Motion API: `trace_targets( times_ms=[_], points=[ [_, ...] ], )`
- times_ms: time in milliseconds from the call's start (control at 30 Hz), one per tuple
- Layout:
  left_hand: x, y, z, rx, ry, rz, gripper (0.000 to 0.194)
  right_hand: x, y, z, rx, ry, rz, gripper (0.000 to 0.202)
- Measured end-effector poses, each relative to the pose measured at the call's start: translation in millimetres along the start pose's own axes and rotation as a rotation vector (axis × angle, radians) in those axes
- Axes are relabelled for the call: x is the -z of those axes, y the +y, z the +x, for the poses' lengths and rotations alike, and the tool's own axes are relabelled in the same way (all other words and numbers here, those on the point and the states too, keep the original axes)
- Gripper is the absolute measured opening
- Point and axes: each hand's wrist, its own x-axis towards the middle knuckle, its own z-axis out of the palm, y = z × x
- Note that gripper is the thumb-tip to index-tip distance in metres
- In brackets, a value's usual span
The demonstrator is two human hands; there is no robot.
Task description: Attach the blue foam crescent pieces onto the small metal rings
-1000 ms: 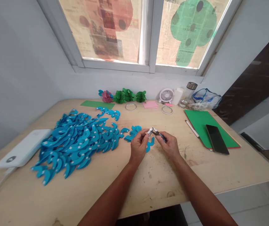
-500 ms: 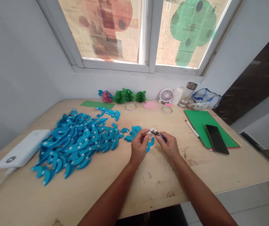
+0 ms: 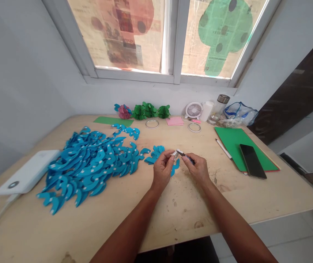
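Over the near middle of the bench (image 3: 185, 219), the left hand (image 3: 162, 168) pinches a small white piece (image 3: 175, 153) between thumb and fingers, its visible length slanting away from the person and to the right. The right hand (image 3: 198, 168) is closed round a slim dark tool (image 3: 183, 155), whose long axis runs away and to the left, its tip pointing at the white piece; blur hides whether they touch. A blue piece (image 3: 175, 167) lies between the hands, lower than the white piece, and a small blue heap (image 3: 154, 155) sits just beyond the left hand. Farther left spreads a large blue pile (image 3: 90, 159) with white squares on it. To the right, a phone (image 3: 252, 161), tilted away to the left, overlaps a green folder (image 3: 232, 146)
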Motion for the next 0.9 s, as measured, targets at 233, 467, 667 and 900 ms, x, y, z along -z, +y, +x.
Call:
trace_targets(
  times_ms=[233, 467, 667, 900],
  points=[
    [0.4, -2.0, 0.7, -0.018, -0.009, 0.005, 0.027, 0.0, -1.3, 0.5, -0.006, -0.009, -0.013, 0.036],
    [0.2, -0.7, 0.5, -0.032, -0.020, 0.009, 0.024, -0.8, 0.2, 0.2, -0.003, -0.017, -0.004, 0.036],
    [-0.5, 1.5, -0.3, -0.021, -0.016, 0.006, 0.026, -0.9, -0.4, 0.1, 0.001, -0.019, -0.007, 0.037],
    [0.0, 0.0, 0.1, -0.015, -0.007, 0.013, 0.027, -0.2, -1.6, 0.3, -0.004, -0.016, -0.018, 0.038]
  ],
)
